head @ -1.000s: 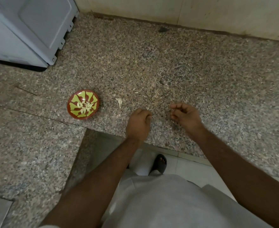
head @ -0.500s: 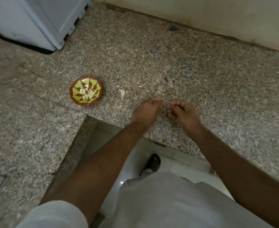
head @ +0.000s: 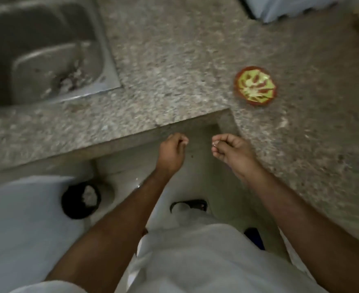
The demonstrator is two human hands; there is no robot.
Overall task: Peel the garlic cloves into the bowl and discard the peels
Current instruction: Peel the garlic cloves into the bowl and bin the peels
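Observation:
The red bowl with a yellow-green pattern stands on the granite counter to the right, with pale garlic cloves inside it. Both hands hang off the counter edge, in front of its inner corner. My right hand pinches small pale garlic peels at its fingertips. My left hand is curled into a fist, and whatever is inside it is hidden. The frame is blurred by motion.
A steel sink is set into the counter at the top left, with scraps near its drain. A black bin holding white scraps stands on the floor below. A white appliance is at the top right.
The view has swung left, so the bowl now lies to the right and the sink has appeared. Both hands have left the countertop and now hang off its edge with fingers curled.

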